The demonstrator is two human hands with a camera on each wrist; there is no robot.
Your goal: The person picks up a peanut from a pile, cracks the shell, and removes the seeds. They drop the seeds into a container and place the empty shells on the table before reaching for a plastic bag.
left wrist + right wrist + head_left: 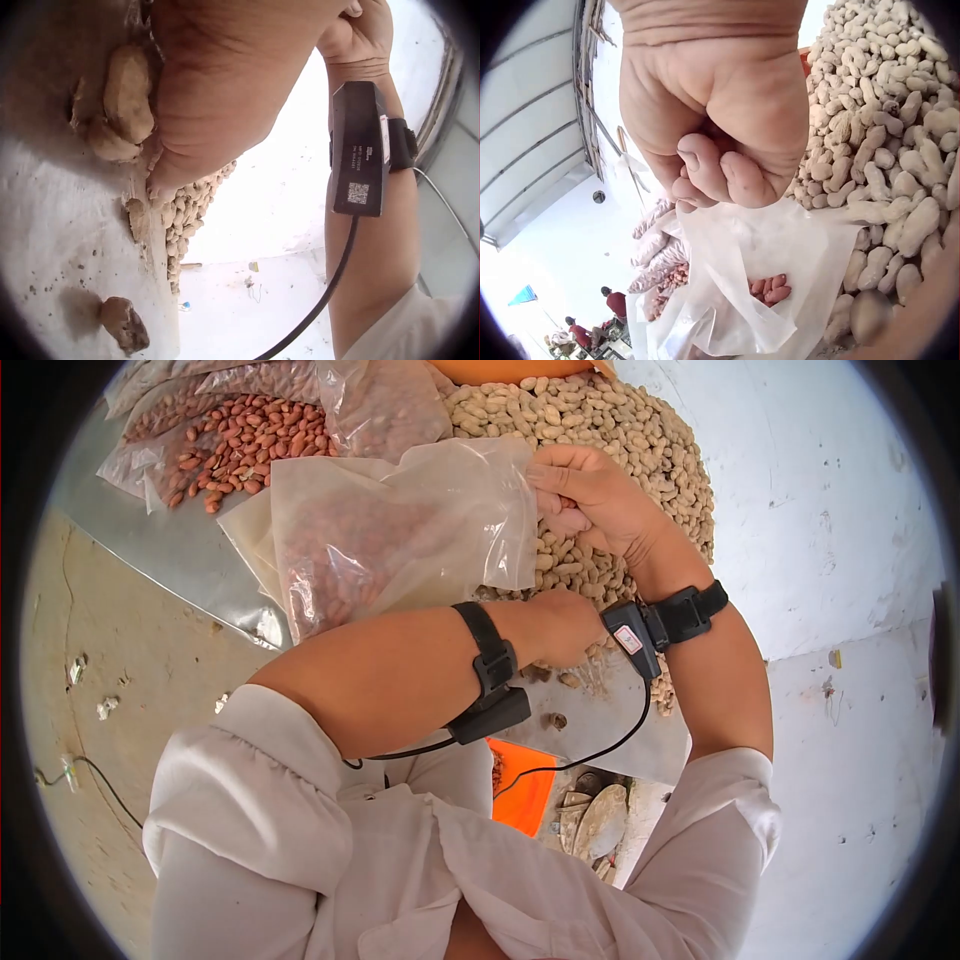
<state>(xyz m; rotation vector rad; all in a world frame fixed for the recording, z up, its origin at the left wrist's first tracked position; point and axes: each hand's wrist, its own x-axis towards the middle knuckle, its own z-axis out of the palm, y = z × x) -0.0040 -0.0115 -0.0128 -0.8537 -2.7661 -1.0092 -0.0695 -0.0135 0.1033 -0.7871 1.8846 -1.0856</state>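
A translucent plastic bag point(440, 500) with reddish peanut kernels in it stands on the metal tabletop. My right hand point(595, 500) grips its upper right edge, thumb and forefinger together; in the right wrist view the other fingers point(705, 169) are curled into the palm. Kernels point(771, 289) show inside the bag there. Lower down, my left hand point(568, 626) is close over the tabletop, beside the heap of unshelled peanuts point(640, 445). Its fingertips are hidden in the head view, and I cannot tell whether it holds something. A few peanuts point(127, 94) lie next to it.
Filled kernel bags point(385, 405) and a spread of loose red kernels point(265, 435) are at the back left. Behind the heap sits an orange container point(510, 370). An orange bin point(525, 785) stands below the table's near edge. A cable point(600, 752) hangs between my wrists.
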